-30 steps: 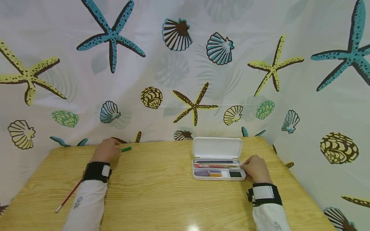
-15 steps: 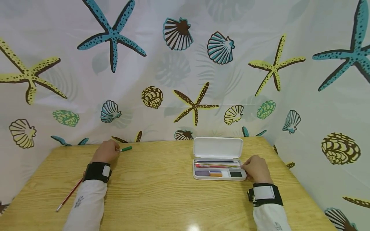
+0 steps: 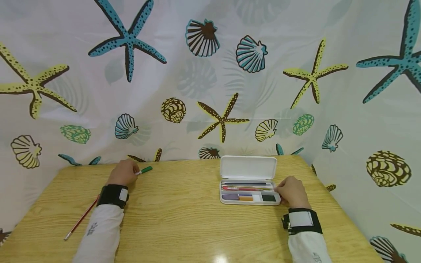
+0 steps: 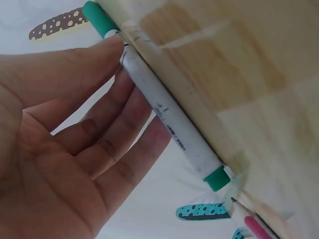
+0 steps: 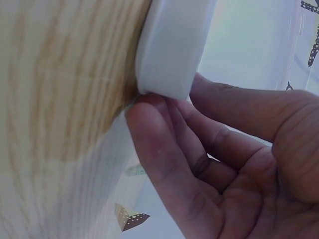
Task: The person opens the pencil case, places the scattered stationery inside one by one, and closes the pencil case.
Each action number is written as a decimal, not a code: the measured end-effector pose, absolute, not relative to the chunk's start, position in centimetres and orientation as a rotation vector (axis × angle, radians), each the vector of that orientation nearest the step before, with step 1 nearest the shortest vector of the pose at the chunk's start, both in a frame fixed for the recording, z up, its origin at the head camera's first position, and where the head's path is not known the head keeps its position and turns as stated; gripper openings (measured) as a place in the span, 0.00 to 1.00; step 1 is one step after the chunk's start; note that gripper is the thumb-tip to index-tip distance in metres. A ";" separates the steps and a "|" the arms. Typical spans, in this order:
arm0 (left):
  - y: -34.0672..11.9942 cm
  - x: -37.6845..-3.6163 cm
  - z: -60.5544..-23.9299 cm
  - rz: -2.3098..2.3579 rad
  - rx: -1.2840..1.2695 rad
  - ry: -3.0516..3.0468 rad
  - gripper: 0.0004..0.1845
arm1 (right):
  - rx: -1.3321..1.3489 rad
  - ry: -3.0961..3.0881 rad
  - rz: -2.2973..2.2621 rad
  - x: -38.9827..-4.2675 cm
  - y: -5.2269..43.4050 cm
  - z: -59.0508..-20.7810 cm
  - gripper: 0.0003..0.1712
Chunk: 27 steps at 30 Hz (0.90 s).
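Note:
At the far left of the table, my left hand (image 3: 123,173) pinches a white marker with a green cap (image 3: 144,170) between thumb and fingers. In the left wrist view the marker's white barrel (image 4: 172,114) lies across the fingertips, with green at both ends. My right hand (image 3: 292,191) holds the right end of a white pencil case (image 3: 248,167), which lies with its lid raised. Seen from the right wrist, the thumb (image 5: 234,104) is at the case's upper edge and the fingers are at its end. Inside the case are pencils (image 3: 245,189), a purple piece (image 3: 230,197) and an orange-banded block (image 3: 246,198).
A red pencil (image 3: 80,219) lies on the wooden table (image 3: 171,215), partly hidden by the left forearm. A dark block (image 3: 268,198) sits in the case's front right compartment. A patterned curtain (image 3: 184,84) stands behind the table and along its right side.
My left hand has shifted slightly to the right with the marker, whose capped end now points a little more upward in the head view. My right hand and the case have stayed put.

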<state>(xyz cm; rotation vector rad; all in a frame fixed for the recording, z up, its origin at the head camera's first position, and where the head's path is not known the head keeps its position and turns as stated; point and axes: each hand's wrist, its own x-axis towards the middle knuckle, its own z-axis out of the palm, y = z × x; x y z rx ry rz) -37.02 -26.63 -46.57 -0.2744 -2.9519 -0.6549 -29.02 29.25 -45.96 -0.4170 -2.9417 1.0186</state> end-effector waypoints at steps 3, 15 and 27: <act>-26.5 -36.9 -46.6 -0.664 -0.289 -2.942 0.06 | -0.422 -2.940 1.024 -29.0 29.3 -46.1 0.12; -26.3 -36.7 -46.2 -0.677 -0.303 -2.949 0.05 | -0.418 -2.957 0.999 -29.0 29.4 -46.0 0.12; -26.8 -36.6 -45.9 -0.685 -0.305 -2.959 0.02 | -0.406 -2.953 0.996 -29.4 29.4 -46.2 0.12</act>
